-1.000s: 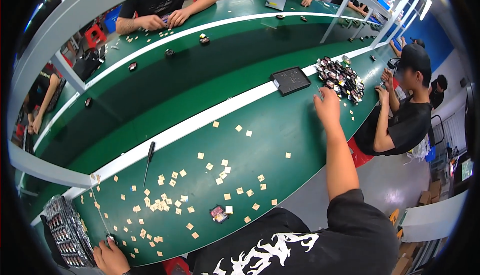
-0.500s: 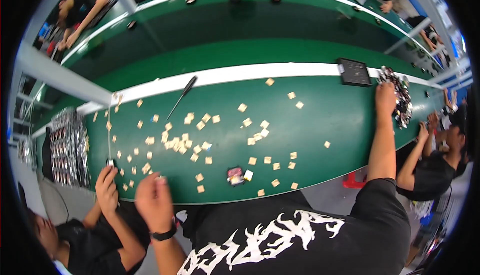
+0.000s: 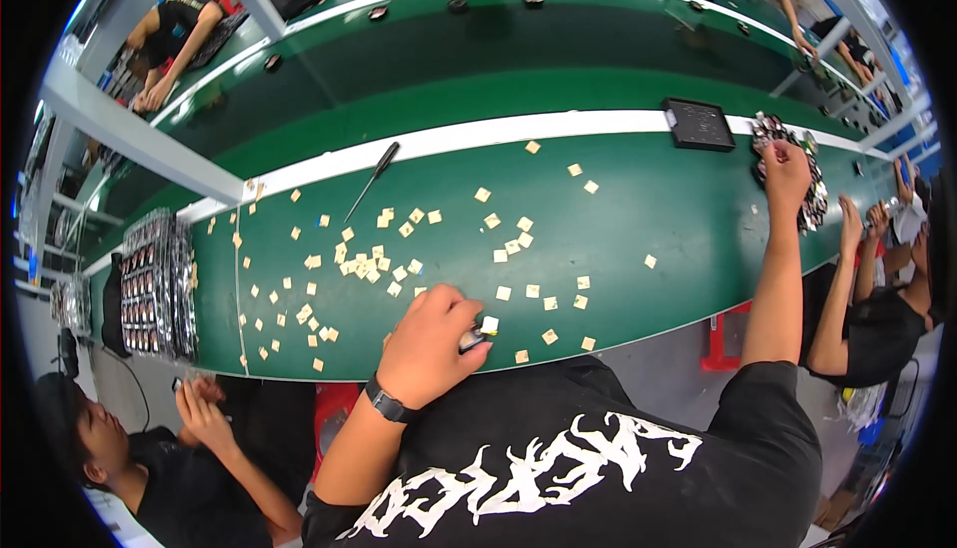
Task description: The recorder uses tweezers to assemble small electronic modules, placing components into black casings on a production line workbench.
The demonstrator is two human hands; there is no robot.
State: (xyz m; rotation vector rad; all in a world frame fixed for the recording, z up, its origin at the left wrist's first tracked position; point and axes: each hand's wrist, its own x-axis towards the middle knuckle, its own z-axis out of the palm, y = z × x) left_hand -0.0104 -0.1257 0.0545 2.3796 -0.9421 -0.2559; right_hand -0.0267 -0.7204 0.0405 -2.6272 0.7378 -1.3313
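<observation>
My left hand is closed around a small dark square device at the table's near edge, its fingers and thumb on the sides. A white pad shows beside the fingertips; most of the device is hidden under the hand. Far to the right, my outstretched right hand is over a heap of small dark and silvery parts, with thumb and fingers pinched together. Whatever is between those fingertips is too small to make out. Many pale square pieces lie scattered across the green table.
A black tray rests near the white strip, left of the heap. A black-handled screwdriver lies at the far left. Stacked silvery packs stand at the left end. Co-workers sit on both sides. Beyond the strip runs a green belt with dark parts.
My left hand has moved right from the table's left part and taken hold of the device lying there. My right hand remains at the heap, its fingers now pinched and raised slightly.
</observation>
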